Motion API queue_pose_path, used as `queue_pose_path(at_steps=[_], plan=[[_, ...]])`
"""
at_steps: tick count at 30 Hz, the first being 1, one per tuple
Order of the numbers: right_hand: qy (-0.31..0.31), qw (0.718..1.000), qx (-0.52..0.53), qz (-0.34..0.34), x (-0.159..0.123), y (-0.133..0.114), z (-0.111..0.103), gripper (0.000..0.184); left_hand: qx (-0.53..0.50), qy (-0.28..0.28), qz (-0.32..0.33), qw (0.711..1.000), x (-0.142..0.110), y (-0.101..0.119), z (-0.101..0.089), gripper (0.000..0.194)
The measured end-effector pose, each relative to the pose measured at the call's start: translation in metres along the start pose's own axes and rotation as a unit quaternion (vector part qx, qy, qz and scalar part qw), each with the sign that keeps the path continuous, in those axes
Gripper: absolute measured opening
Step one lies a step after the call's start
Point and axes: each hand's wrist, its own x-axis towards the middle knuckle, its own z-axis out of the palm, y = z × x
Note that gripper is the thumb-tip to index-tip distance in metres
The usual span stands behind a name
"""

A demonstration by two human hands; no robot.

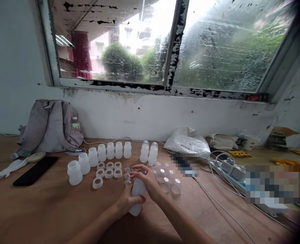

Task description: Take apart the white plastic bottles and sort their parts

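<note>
My left hand (127, 202) is wrapped round the body of a frosted white baby bottle (138, 189), which leans to the right near the table's front. Across the top of this bottle curls my right hand (146, 179), its fingers bent round the neck end; what sits under them is mostly hidden. Just left of the fingers lie small clear teats (127, 177). White screw rings (109, 173) stand in short rows further left. To the right are clear domed caps (164, 185). Two capped bottles (152, 153) stand upright behind my hands.
Several open white bottles (93, 156) form a curved row at the back left. A black phone (35, 171) and a grey backpack (50, 127) are further left. On the right lie a silvery bag (187, 142), cables (216, 206) and a power strip (269, 205).
</note>
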Motion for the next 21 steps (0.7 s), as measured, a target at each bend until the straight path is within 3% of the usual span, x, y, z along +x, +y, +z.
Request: queue_pose_path(at_steps=[3, 7, 10, 13, 16, 21], plan=[[-0.033, 0.999, 0.042, 0.007, -0.005, -0.003, -0.002, 0.022, -0.13, -0.082, -0.052, 0.987, -0.004, -0.002, 0.0, 0.022], [-0.127, 0.987, 0.098, 0.028, -0.01, -0.008, -0.006, 0.031, -0.368, -0.216, -0.108, 0.898, -0.008, -0.012, -0.004, 0.035], [-0.185, 0.977, 0.107, 0.019, -0.009, -0.007, -0.013, 0.044, -0.423, -0.258, -0.103, 0.862, -0.006, -0.015, -0.012, 0.041], [-0.142, 0.987, 0.076, -0.02, -0.002, -0.001, -0.021, 0.038, -0.428, -0.267, -0.078, 0.86, -0.002, -0.011, -0.025, 0.042], [-0.075, 0.994, 0.056, -0.057, 0.005, 0.005, -0.026, 0.025, -0.405, -0.255, -0.056, 0.876, 0.0, -0.006, -0.035, 0.044], [-0.033, 0.996, 0.05, -0.068, 0.007, 0.006, -0.027, 0.027, -0.317, -0.236, -0.098, 0.913, 0.001, -0.007, -0.035, 0.043]])
